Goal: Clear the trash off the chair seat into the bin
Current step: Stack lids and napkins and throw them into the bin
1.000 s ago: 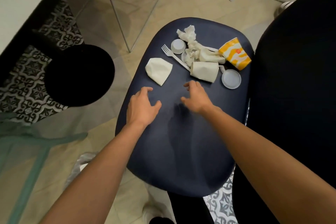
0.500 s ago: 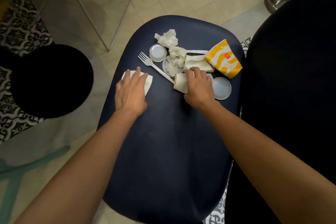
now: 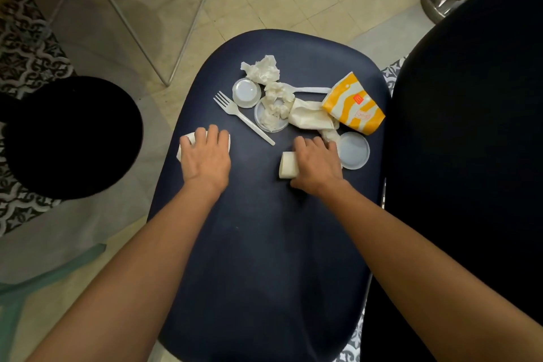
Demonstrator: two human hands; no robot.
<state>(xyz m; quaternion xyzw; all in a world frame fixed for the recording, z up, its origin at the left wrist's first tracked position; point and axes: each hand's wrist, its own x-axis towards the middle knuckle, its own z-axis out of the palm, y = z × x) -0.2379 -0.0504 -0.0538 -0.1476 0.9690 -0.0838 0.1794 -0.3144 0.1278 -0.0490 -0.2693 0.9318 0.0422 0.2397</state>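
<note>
Progress: nothing binned yet, judging by the litter on the dark blue chair seat (image 3: 264, 244).
Left hand (image 3: 205, 156): fingers curled flat over a white folded napkin (image 3: 188, 139) at the seat's left edge.
Right hand (image 3: 316, 164): closed around a crumpled white paper cup (image 3: 287, 167).
Remaining: white plastic fork (image 3: 244, 117), round clear plastic lids (image 3: 246, 92), crumpled tissues (image 3: 263, 70), yellow-striped paper carton (image 3: 354, 104).
Bin: round black bin (image 3: 70, 138) left of the seat; its contents are too dark to tell.

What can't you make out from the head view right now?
- White paper piece: mostly under the left hand; grip unclear.
- Crushed white cup: partly under the right hand.
- Black bin: inside too dark to see.
- Spoon: bowl end buried under crumpled napkins.
</note>
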